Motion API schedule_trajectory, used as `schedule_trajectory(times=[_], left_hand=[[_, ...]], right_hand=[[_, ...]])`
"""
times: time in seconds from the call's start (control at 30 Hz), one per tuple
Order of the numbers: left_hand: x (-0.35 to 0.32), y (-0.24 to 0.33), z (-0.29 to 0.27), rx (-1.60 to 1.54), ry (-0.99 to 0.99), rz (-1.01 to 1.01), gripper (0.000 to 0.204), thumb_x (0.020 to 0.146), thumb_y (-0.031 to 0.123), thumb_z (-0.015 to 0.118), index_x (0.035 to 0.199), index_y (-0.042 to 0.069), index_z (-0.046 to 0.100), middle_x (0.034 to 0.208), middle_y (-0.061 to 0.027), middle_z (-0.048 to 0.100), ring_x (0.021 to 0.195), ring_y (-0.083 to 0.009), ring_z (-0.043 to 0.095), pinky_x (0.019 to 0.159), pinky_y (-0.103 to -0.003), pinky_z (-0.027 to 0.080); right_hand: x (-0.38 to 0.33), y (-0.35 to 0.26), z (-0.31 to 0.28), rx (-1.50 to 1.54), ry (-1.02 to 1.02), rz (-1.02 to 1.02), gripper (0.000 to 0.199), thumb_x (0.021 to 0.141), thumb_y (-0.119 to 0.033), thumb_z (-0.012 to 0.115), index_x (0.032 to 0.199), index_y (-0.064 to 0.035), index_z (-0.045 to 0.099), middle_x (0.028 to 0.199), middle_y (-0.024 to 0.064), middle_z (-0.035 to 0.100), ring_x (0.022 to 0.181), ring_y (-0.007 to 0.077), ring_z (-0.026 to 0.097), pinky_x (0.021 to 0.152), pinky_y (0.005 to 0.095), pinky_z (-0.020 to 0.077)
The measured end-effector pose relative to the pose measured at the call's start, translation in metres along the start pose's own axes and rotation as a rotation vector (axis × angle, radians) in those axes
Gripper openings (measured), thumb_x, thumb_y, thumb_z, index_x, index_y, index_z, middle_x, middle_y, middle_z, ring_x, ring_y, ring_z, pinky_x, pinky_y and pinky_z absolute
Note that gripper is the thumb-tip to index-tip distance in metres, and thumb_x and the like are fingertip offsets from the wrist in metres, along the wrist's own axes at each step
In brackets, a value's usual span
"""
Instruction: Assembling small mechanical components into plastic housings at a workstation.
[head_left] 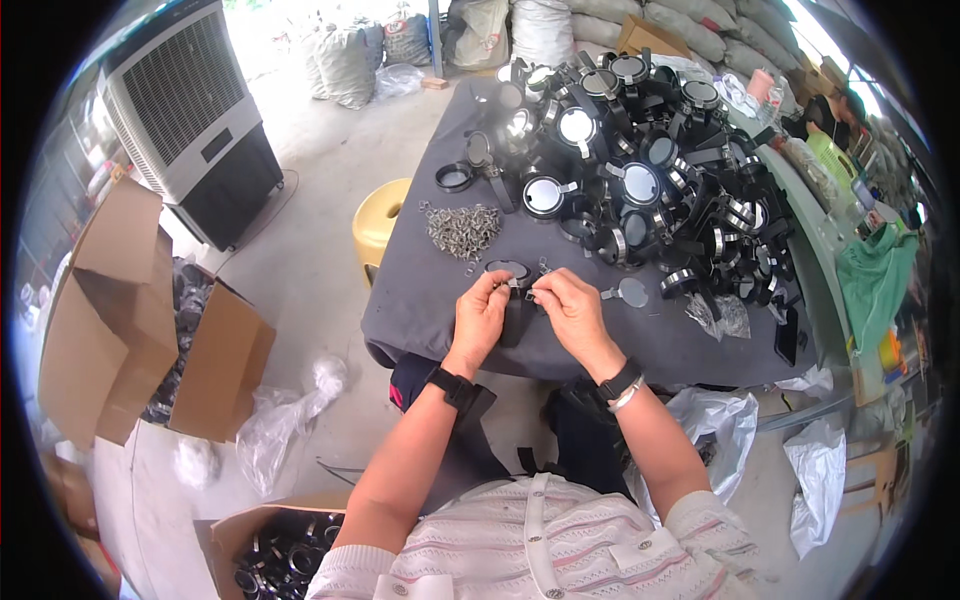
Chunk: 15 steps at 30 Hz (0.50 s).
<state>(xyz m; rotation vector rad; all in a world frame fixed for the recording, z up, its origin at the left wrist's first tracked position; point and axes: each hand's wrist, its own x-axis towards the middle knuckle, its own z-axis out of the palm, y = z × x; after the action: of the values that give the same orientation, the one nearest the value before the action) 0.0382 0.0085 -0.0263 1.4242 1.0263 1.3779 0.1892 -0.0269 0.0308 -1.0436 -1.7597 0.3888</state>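
Note:
Close to the table's near edge, my left hand (481,318) pinches the near side of a round black-rimmed piece (507,269) with a grey face. A black strap (513,327) hangs from it toward me. My right hand (574,312) is closed in a pinch at the same piece's right side; whatever its fingertips hold is too small to make out. Small metal bits (544,266) lie just beyond the right fingers. Left of centre sits a pile of small metal clips or rings (463,232). A loose flat grey disc with a tab (631,292) rests right of my right hand.
A big heap of round black strapped pieces (640,185) covers the far and right parts of the grey-clothed table (415,300). A dark phone (787,336) lies at the right edge. A yellow stool (381,215), an air cooler (190,110) and open cardboard boxes (225,365) stand left.

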Motion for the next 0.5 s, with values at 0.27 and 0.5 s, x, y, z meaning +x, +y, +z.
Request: schedule_trajectory(times=[0.27,0.5], left_hand=[[-0.012,0.003,-0.005,-0.005,-0.024,-0.071,0.018,0.090,0.007,0.054,0.104,0.002,0.062,0.082,-0.0020,0.064,0.079,-0.0069,0.055,0.074,-0.024,0.046],[-0.011,-0.003,-0.006,-0.133,-0.034,-0.086,0.020,0.090,0.007,0.055,0.106,0.000,0.063,0.085,0.0003,0.064,0.081,-0.0073,0.055,0.074,-0.023,0.046]], right_hand=[[-0.009,0.009,0.027,-0.102,0.107,-0.151,0.012,0.077,0.004,0.066,0.085,-0.0007,0.059,0.080,0.0102,0.060,0.070,0.0294,0.062,0.060,0.0356,0.0501],[-0.009,0.006,0.032,-0.251,0.156,-0.225,0.010,0.078,-0.001,0.065,0.085,-0.0046,0.060,0.081,0.0087,0.060,0.069,0.0299,0.063,0.059,0.0376,0.0516]])
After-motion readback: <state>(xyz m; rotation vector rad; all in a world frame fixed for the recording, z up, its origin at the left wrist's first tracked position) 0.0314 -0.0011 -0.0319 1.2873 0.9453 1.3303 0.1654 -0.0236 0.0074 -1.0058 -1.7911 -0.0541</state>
